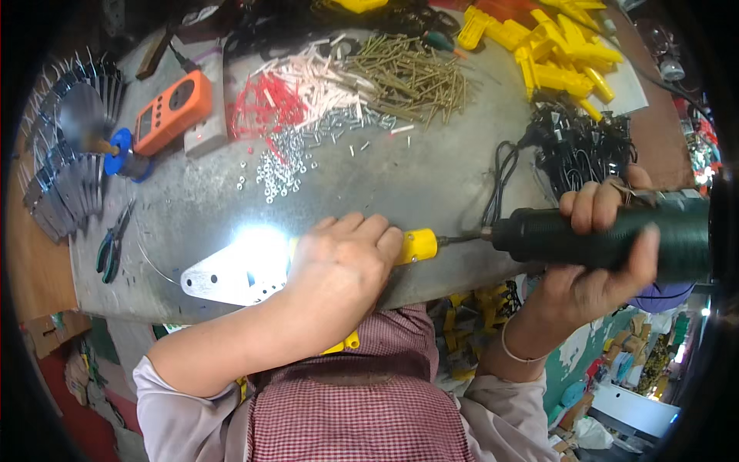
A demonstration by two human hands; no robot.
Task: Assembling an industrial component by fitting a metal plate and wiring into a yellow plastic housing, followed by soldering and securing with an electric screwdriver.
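My left hand is wrapped over a yellow plastic handle near the table's front edge. From the handle's left side a flat, shiny metal plate with holes sticks out, partly washed out by glare. In my right hand lies a dark green, cylindrical power screwdriver, held level. Its thin bit points left and reaches the handle's right end; exactly where the tip sits cannot be made out. My left hand's fingers hide the joint between handle and plate.
Piles of long screws, red sleeves, white sleeves and nuts lie at the back. Yellow handle parts and black cords are right. Pliers, an orange meter and stacked metal plates are left.
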